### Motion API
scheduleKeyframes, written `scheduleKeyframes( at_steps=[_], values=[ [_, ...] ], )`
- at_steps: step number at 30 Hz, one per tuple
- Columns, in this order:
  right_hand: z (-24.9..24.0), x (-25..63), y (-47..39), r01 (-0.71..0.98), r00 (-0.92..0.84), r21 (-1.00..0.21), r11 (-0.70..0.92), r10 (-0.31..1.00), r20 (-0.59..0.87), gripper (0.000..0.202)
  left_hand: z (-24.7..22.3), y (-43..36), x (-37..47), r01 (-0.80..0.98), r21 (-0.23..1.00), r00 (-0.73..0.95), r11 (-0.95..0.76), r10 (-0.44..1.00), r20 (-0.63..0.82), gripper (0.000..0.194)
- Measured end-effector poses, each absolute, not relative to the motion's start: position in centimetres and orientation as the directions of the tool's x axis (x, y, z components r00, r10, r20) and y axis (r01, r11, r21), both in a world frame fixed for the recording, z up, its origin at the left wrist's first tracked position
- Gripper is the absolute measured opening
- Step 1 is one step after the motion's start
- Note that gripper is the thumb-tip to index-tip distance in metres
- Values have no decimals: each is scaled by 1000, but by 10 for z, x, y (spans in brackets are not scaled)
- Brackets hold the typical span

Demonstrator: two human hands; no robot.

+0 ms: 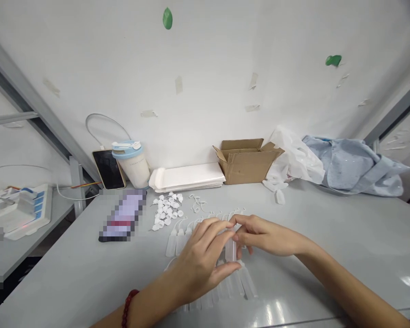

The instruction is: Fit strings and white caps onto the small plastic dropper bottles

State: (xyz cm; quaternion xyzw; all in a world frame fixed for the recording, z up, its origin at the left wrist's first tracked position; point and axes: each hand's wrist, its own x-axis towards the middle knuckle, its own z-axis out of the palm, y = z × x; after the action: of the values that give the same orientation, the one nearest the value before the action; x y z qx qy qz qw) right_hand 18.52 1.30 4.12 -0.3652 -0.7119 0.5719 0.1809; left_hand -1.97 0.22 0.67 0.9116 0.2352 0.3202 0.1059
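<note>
My left hand (205,255), with a red bead bracelet at the wrist, pinches a small translucent plastic tube (230,250) between thumb and fingers. From the right, the fingers of my right hand (256,234) close on the top end of the same tube. Whatever sits under those right fingertips is hidden. Below and behind my hands, similar translucent tubes (246,280) lie in two rows, partly covered by my left hand. Several in the far row (171,243) have thin loops at their ends. Small white caps (166,209) are heaped beyond them, beside a few loose thin white strips (197,203).
A pixelated phone (123,216) lies at left, near a blue-lidded cup (133,164) and an upright phone (109,168). Along the wall are stacked white boxes (191,176), an open cardboard box (249,166), a plastic bag (297,157) and blue cloth (355,164).
</note>
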Motion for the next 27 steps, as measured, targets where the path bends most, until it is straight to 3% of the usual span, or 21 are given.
scheduleKeyframes(
  at_steps=[7, 17, 27],
  values=[
    [43, 194, 18, 402, -740, -913, 61, 608, -286, 6, 12, 1, -16, 305, 344, 775, -888, 441, 453, 44],
    [54, 218, 25, 649, -707, -755, 96, 442, -552, 18, 10, -20, 23, 430, 532, 749, -729, 617, 240, 46],
    [48, 216, 27, 693, -695, -709, 130, 381, -610, 13, -1, -30, 36, 584, 335, 763, -740, 641, 86, 39]
  ],
)
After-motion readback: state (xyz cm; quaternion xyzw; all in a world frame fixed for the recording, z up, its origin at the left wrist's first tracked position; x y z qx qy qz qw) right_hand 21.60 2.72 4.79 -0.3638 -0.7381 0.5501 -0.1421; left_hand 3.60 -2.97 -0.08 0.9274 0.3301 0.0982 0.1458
